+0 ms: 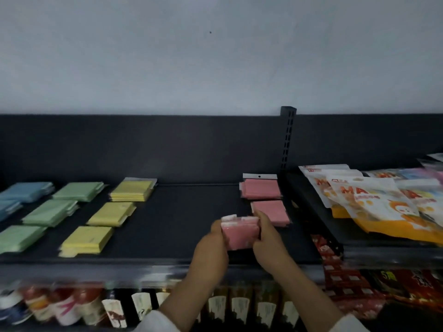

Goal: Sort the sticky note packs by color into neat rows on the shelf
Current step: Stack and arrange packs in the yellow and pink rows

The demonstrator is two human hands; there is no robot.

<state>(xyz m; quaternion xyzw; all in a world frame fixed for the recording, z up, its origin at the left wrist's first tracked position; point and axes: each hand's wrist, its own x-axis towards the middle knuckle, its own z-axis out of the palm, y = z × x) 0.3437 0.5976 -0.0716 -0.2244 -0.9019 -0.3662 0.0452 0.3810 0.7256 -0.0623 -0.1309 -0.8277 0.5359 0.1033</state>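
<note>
— Where is the pack at this moment?

— In the head view, the pink pack (239, 232) is lifted off the shelf (187, 212), near its front edge, and I have it between both hands. My left hand (217, 232) curls round its left side and my right hand (265, 230) round its right. The fingers are wrapped on the edges, though blur hides the fingertips.

— How do you think it will handle?

— Light, I'd judge, and a little soft: paper pads in a clear sleeve. The film looks slick, so I'd grip the two side edges and squeeze the pad body. I'd leave the pale header flap at the top alone, since it would likely bend.

— Where should it go?

— Two pink stacks lie at the right end of the shelf. The rear pink stack (261, 189) is near the back panel, and the middle pink stack (271, 210) is just in front of it. My guess is the bare spot in front of those. The yellow row (111, 213), green row (51, 212) and blue row (26, 191) lie well apart to the left.

— What could go wrong?

— It could land crooked, or I could nudge the middle pink stack, which is close to my right hand.
</note>
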